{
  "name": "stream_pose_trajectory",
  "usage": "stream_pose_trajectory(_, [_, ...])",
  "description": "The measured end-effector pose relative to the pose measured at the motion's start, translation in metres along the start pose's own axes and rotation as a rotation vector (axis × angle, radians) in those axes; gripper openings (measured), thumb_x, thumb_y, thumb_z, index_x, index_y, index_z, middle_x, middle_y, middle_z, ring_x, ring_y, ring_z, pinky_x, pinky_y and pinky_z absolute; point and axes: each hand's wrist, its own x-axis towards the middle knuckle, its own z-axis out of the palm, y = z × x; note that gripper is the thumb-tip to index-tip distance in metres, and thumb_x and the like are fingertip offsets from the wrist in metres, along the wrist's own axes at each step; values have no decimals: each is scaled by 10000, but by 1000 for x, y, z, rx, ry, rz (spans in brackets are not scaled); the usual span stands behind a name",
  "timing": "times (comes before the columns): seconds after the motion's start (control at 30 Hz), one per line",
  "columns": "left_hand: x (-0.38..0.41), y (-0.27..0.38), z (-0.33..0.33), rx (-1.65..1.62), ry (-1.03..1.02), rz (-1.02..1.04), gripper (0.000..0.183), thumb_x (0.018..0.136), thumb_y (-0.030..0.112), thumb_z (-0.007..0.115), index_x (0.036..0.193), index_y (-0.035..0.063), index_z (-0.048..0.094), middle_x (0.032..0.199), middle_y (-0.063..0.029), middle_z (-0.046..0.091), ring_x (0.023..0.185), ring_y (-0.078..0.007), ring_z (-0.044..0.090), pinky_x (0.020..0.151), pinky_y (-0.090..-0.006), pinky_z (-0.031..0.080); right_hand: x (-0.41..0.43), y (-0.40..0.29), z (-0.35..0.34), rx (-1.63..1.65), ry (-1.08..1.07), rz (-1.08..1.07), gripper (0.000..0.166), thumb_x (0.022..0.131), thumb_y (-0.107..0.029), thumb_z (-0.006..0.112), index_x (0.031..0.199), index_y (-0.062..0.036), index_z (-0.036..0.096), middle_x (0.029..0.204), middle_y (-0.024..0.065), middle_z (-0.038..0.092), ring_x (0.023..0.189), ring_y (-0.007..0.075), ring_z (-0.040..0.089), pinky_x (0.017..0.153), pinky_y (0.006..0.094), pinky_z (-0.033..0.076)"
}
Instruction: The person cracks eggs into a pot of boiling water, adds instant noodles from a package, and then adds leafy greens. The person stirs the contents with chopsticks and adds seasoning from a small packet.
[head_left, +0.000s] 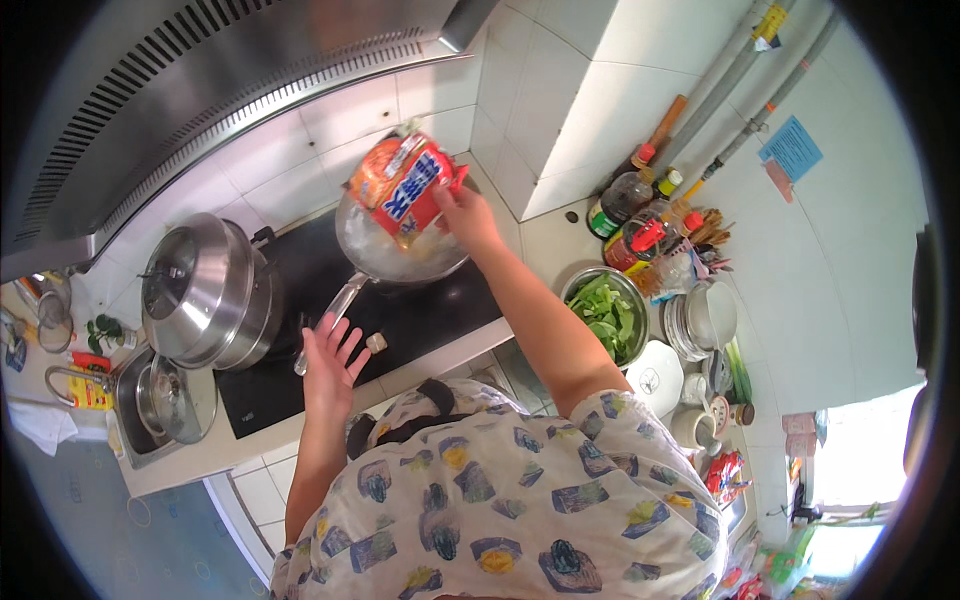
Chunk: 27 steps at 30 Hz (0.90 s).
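My right hand (466, 217) grips the edge of a red instant-noodle packet (405, 187), held tilted above a steaming wok (420, 264). The packet hides part of the wok's inside, so what lies in it cannot be made out. My left hand (335, 356) is beside the wok's metal handle (345, 300), palm up with its fingers apart and nothing in it. A small pale block (376, 343) rests on the black cooktop (300, 397) just right of those fingers.
A large lidded steel steamer (214, 292) stands on the cooktop's left, near the sink (131, 390). To the right are a steel bowl of leafy greens (606, 319), sauce bottles (622, 202), stacked bowls (709, 315) and a white plate (654, 379). A range hood (225, 97) overhangs.
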Motion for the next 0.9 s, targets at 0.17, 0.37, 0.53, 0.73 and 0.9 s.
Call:
stream_pose_trajectory(0.17, [19,-12,-29,-101,-58,-93,690,975,617,370,1461,128,366,1479,-115,401,1336,-280,422,1066,-453,367,7,23,-5,-405,-31,-7,438,962,-444,540,958,-32,691,681,107,668,624,200,648,621,376,520])
stream_pose_trajectory(0.37, [16,-31,-9,-5,-83,-64,436,979,264,575,1392,157,484,1344,-54,525,1195,-205,511,1032,-390,398,-60,-6,-18,-75,96,-180,246,934,-246,608,1001,-16,667,907,234,663,797,358,671,739,429,527])
stream_pose_trajectory(0.53, [23,-58,3,169,-225,-114,378,959,182,614,1321,145,511,1113,3,548,993,-121,525,942,-338,453,-145,-12,-121,-211,302,-444,297,884,-96,637,1171,-51,576,1079,193,566,1021,408,569,849,427,497])
stream_pose_trajectory(0.73, [14,-113,85,259,-344,-265,379,931,317,658,1254,149,552,1032,34,559,961,-91,525,911,-295,437,-322,-18,-306,-695,1070,-477,410,760,74,633,1158,-19,618,1167,179,610,1146,339,556,956,408,463])
stream_pose_trajectory(0.9, [-30,-172,178,288,-547,-393,321,935,325,650,1195,145,595,950,44,584,909,-88,544,904,-293,439,-534,29,-435,-1114,1592,-16,420,836,72,523,1242,-23,581,1250,190,552,1209,353,506,1028,403,410])
